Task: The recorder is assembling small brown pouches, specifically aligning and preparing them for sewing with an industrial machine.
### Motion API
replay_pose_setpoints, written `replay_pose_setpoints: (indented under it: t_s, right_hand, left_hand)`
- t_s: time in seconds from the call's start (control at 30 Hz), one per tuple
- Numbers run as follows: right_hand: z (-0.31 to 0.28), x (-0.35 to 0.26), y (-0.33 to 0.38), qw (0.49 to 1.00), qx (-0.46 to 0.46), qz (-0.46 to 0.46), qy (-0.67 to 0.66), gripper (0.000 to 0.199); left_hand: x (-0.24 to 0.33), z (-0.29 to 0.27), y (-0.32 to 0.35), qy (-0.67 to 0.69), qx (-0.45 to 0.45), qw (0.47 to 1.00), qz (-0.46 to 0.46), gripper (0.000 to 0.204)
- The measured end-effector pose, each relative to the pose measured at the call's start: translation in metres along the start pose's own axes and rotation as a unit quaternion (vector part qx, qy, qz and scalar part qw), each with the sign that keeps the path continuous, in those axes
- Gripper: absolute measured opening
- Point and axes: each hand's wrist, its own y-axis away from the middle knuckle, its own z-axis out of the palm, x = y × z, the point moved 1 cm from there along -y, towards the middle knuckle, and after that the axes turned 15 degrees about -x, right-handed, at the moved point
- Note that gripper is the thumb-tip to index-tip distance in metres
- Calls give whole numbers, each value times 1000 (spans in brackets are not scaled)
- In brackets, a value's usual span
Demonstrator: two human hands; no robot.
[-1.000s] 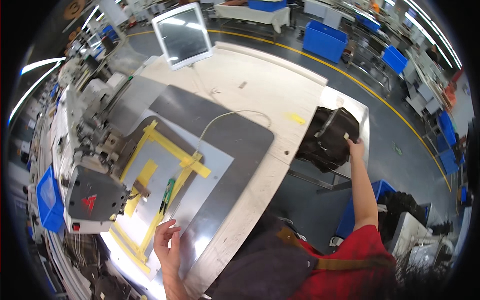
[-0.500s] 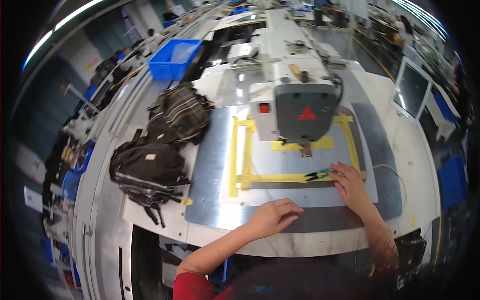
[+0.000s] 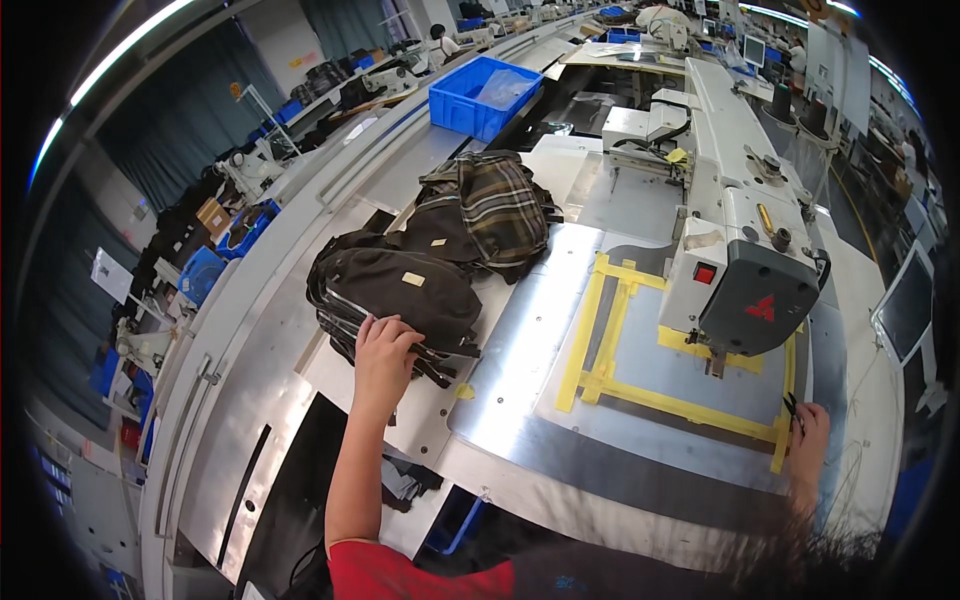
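The left hand [image 3: 383,345] lies left of centre, fingers curled over the near edge of a dark brown bag [image 3: 395,290], grasping its fabric. That bag tops a small stack on the metal table [image 3: 300,330]; what lies under it is mostly hidden, only dark straps showing at the lower edge. Behind it, toward the upper centre, a plaid bag [image 3: 495,205] leans partly over the brown one.

The right hand [image 3: 808,435] sits at the lower right, near the corner of a yellow tape frame [image 3: 600,345] on the grey plate. It pinches small dark snips [image 3: 792,408], though the fisheye rim squeezes this area and the grip is hard to make out. The forearm below it fades into the dark edge.

A sewing machine [image 3: 740,260] fills the right half; its head covers the far side of the tape frame. A blue bin [image 3: 485,95] stands at upper centre. A screen [image 3: 905,305] at the right edge is cut off.
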Motion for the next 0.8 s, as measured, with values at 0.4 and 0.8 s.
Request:
replay_pose_setpoints:
  t_s: [0.4,0.8]
  right_hand:
    - [45,-203,19,568,-419,58,-706,31]
    - [42,-128,-35,725,-394,7,-566,44]
  left_hand:
    - [190,28,2,230,-122,942,211,10]
    - [273,56,-45,350,-58,881,314,20]
